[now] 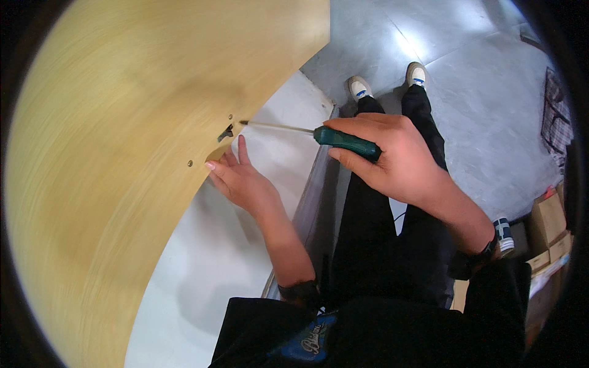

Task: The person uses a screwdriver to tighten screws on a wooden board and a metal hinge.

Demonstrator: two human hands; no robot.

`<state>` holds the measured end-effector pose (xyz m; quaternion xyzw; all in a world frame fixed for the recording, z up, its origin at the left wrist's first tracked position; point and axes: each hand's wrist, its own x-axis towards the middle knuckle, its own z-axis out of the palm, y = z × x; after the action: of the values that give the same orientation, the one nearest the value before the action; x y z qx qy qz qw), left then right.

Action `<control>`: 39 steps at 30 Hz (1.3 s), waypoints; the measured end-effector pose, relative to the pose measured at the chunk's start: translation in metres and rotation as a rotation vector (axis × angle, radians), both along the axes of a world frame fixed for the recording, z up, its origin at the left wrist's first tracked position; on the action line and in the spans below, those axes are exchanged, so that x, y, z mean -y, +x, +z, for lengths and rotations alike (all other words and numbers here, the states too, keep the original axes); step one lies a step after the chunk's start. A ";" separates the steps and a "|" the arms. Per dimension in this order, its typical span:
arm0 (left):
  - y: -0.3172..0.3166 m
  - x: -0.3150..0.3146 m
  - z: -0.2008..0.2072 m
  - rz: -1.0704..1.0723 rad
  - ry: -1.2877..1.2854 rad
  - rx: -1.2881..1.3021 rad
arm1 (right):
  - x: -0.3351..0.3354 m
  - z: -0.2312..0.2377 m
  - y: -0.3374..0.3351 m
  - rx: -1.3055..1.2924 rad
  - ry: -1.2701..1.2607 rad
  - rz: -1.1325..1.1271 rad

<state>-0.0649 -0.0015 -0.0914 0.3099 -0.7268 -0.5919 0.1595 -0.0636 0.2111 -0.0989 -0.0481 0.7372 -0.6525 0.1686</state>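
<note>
A light wood-grain panel (141, 122) fills the left side, with a small dark metal fitting (226, 132) set near its edge. One round screw head (230, 116) is above the fitting and another screw head (190, 163) below it. In my right hand (392, 153) is a screwdriver (346, 142) with a green handle. Its shaft points left, and its dark tip is at the panel's edge beside the fitting; whether it touches, I cannot tell. My left hand (245, 184) is at the panel edge just below the tip, fingers stretched and apart, thumb against the edge.
Behind the panel's edge is a white surface (202, 251) bordered by a grey edge strip (307, 208). My legs and shoes extend over the grey tiled floor (485, 110). Cardboard boxes (548, 218) and a small dark-and-white can (504, 236) stand at the right, below a checked cloth (555, 113).
</note>
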 end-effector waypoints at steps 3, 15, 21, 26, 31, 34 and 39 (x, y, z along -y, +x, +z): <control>0.009 -0.006 -0.011 0.027 0.217 0.091 | 0.016 -0.020 0.023 0.098 -0.058 -0.084; 0.005 -0.020 -0.018 0.029 0.699 -0.247 | 0.038 -0.042 0.030 0.185 -0.199 -0.152; 0.003 -0.019 -0.016 0.021 0.743 -0.263 | 0.037 -0.042 0.026 0.192 -0.149 -0.113; 0.001 -0.022 -0.014 0.035 0.748 -0.262 | 0.036 -0.042 0.025 0.203 -0.180 -0.133; -0.001 -0.024 -0.013 0.067 0.738 -0.263 | 0.036 -0.040 0.029 0.263 -0.188 -0.107; -0.003 -0.026 -0.013 0.037 0.719 -0.263 | 0.040 -0.040 0.031 0.268 -0.193 -0.135; -0.007 -0.033 -0.011 0.063 0.681 -0.210 | 0.036 -0.037 0.026 0.269 -0.196 -0.140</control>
<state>-0.0722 0.0318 -0.1027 0.3048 -0.4578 -0.8235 0.1391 -0.0378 0.1749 -0.1362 0.0747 0.6423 -0.7320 0.2143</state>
